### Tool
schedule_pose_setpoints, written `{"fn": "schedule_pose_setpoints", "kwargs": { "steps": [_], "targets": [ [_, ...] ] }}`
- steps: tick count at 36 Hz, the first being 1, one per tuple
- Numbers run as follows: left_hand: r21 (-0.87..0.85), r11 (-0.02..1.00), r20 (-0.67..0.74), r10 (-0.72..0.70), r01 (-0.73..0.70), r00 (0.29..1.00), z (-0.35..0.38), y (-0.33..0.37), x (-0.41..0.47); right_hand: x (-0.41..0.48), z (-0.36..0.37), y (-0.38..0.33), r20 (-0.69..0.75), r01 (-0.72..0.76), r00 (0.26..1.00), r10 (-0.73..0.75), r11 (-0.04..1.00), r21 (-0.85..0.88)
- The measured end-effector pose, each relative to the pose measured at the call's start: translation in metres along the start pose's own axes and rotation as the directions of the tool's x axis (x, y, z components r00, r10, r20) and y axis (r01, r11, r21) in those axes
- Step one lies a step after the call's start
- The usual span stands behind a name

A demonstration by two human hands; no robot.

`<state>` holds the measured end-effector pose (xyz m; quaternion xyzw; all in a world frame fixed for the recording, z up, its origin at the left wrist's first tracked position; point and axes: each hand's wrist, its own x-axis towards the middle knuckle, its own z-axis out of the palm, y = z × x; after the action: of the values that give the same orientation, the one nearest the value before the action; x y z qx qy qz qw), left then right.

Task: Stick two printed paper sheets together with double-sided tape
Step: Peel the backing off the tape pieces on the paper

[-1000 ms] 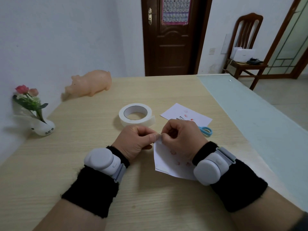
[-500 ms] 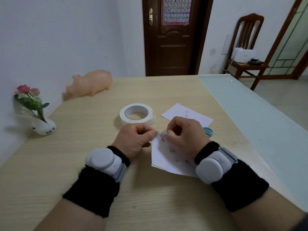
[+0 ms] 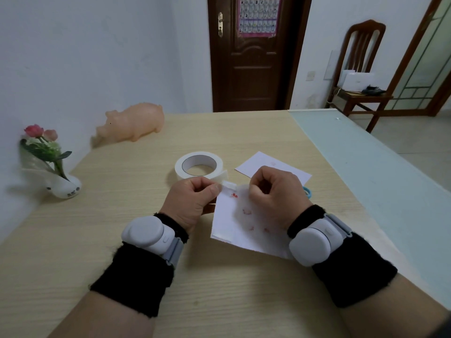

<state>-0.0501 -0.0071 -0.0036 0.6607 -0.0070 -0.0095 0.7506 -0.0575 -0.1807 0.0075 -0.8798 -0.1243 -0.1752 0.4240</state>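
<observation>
As left hand (image 3: 192, 200), right hand (image 3: 274, 191) pinch its ends, tape strip (image 3: 230, 184) runs left-right over sheet (image 3: 234, 231).

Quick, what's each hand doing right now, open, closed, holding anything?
Left hand: closed, pinching the tape strip at the sheet corner.
Right hand: curled at the sheet's edge; grip cannot be told.

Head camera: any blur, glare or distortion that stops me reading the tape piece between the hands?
Head view: soft even light, no glare on the table, faint shadow by the tape roll; wide-angle bowing tilts the glass door frame at right; the tape piece pinched by the left hand is sharp, the near sheet smeared beside the right hand.
</observation>
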Motion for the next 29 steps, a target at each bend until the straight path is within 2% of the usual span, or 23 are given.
{"fn": "schedule_pose_setpoints", "kwargs": {
  "steps": [9, 14, 18, 22, 26, 29],
  "targets": [
    [0.009, 1.000, -0.138, 0.005, -0.004, 0.990, -0.012, 0.000, 0.006, 0.007, -0.011, 0.009, -0.124, -0.007, 0.992, 0.009, 1.000, 0.019],
    [0.172, 0.984, -0.252, 0.088, -0.044, 0.964, -0.021, 0.000, 0.012, 0.012, -0.023, 0.019, -0.186, -0.106, 0.974, 0.130, 0.985, 0.133],
    [0.208, 0.977, -0.369, 0.129, -0.053, 0.920, -0.031, -0.002, 0.019, 0.015, -0.028, 0.027, -0.191, -0.221, 0.950, 0.249, 0.963, 0.155],
    [0.198, 0.979, -0.483, 0.141, -0.050, 0.864, -0.039, -0.003, 0.024, 0.013, -0.026, 0.033, -0.098, -0.273, 0.957, 0.273, 0.962, 0.010],
    [0.225, 0.972, -0.545, 0.181, -0.065, 0.819, -0.043, -0.005, 0.027, 0.009, -0.020, 0.034, 0.028, -0.221, 0.972, 0.233, 0.948, -0.230],
    [0.241, 0.968, -0.563, 0.196, -0.067, 0.803, -0.044, -0.006, 0.028, 0.008, -0.020, 0.033, 0.055, -0.182, 0.975, 0.214, 0.919, -0.349]
  ]
}}
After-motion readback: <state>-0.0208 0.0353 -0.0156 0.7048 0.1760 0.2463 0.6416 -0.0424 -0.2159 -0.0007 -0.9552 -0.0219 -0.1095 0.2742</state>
